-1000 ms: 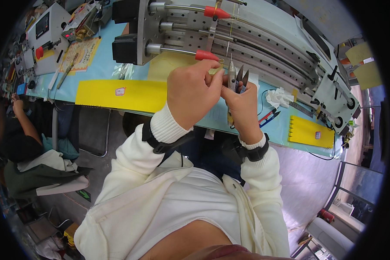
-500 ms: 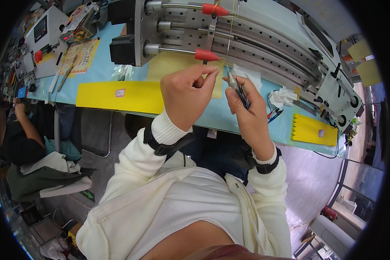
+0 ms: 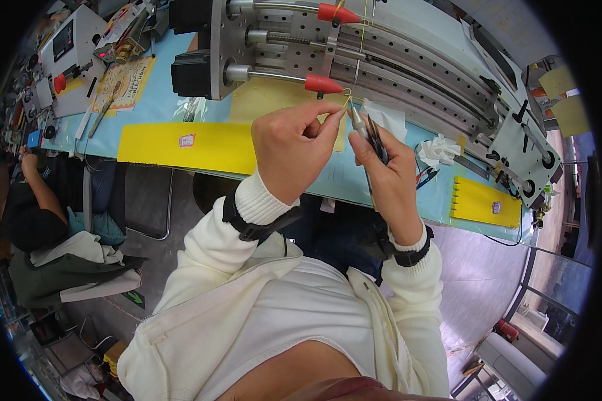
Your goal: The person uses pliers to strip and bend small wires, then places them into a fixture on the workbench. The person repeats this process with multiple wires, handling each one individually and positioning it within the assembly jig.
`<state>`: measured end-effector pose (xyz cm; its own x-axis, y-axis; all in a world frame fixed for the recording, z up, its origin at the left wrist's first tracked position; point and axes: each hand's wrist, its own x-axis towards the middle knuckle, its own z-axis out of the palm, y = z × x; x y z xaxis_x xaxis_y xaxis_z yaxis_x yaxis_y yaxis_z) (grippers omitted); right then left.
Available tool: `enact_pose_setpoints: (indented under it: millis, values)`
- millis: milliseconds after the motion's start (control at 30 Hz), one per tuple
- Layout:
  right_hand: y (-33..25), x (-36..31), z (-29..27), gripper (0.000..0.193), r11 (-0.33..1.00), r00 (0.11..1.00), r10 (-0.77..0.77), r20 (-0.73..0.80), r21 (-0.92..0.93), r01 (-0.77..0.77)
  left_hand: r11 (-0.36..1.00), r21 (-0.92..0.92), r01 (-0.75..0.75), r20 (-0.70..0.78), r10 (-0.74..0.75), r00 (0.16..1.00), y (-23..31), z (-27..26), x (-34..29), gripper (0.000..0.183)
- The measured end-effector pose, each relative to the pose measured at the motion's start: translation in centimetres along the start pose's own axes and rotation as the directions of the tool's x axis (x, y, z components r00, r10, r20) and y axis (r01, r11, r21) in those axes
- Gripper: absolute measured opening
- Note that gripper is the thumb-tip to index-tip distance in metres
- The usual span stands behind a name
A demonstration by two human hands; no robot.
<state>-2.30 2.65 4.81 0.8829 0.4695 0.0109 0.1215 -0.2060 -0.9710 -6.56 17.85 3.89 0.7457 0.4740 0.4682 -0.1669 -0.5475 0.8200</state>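
Note:
My left hand (image 3: 291, 148) is closed in a pinch at the near side of the machine, its fingertips on a thin yellow thread (image 3: 347, 101). This thread runs to the tip of the nearer red cone (image 3: 324, 84). Close beside it on the right, my right hand (image 3: 389, 167) is closed around a slim pen-like tool with a pointed metal tip (image 3: 358, 123). The tip points up at the thread, but I cannot tell if they touch. Dark slender tools (image 3: 378, 142), perhaps tweezers, lie in the same grip. A second red cone (image 3: 337, 13) sits farther back with yellow thread on it.
A metal rail machine (image 3: 408, 73) spans the back of the blue-covered table. A long yellow strip (image 3: 180, 147) and a smaller yellow piece (image 3: 486, 202) lie along the front edge. Crumpled white tissue (image 3: 438, 150) and pliers (image 3: 426, 177) lie to the right. Another person's arm (image 3: 43, 190) is at far left.
The tools in my right hand have shifted: a thin shaft now shows below the palm, and the dark tools look more fanned out. My left hand keeps its pinch, nearly still.

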Motion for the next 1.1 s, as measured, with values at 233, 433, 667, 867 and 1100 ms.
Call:
enact_pose_setpoints:
  millis: [233,433,667,867,1100]
  values:
    - [-0.2,-1.1,-0.4,0.038,1.0,1.0,0.003,-0.013,0.01,-0.003,1.0,0.009,0.011,0.003,-0.011,1.0,-0.3,0.0,0.1,0.009]
    - [-2.9,-1.4,-2.5,0.032,0.994,0.997,-0.074,-0.03,-0.08,0.071,0.999,0.035,-0.014,0.016,0.014,1.0,0.6,-0.9,0.9,0.01]
    - [-7.5,1.7,-3.9,0.028,0.93,0.918,-0.359,-0.169,-0.151,0.336,0.933,0.246,-0.262,-0.145,0.302,0.942,1.9,-2.9,6.2,0.011]
    - [-7.1,6.7,-3.0,0.026,0.898,0.875,-0.438,-0.208,-0.146,0.415,0.856,0.262,-0.446,-0.055,0.475,0.878,0.9,-1.0,11.2,0.019]
    - [-4.5,8.8,-3.1,0.022,0.994,0.995,-0.058,-0.077,0.093,0.065,0.806,0.316,-0.501,-0.101,0.554,0.827,-0.5,-0.9,9.3,0.01]
